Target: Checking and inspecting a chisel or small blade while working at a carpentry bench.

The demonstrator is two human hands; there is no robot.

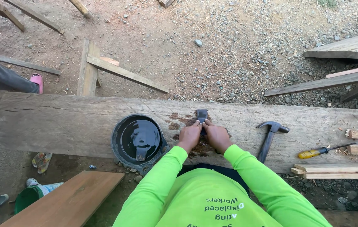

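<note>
Hands meet at the middle of the worktop [82,126], a long weathered plank running left to right across your view. Your left hand [190,135] and right hand [217,135] sit side by side, fingers drawn together and pressing down on a small dark blade [202,115]. You are pinning it flat rather than gripping it in a fist. The blade's long axis runs straight away from you, across the plank's width, with its square far end pointing toward the far edge. It lies on a wet, dark stain [179,120] in the wood.

Just left of your left hand sits a round black tub [139,141] of dark liquid, overhanging the near edge of the plank; its rim lies close to your wrist, so room on that side is tight. To the right, a hammer [270,136] lies well apart from your right hand, head toward the far edge, handle angled back toward you. Farther right lies a yellow-handled screwdriver [319,151], pointing right. Between blade and far edge there is a short strip of bare wood; beyond it, gravel.
</note>
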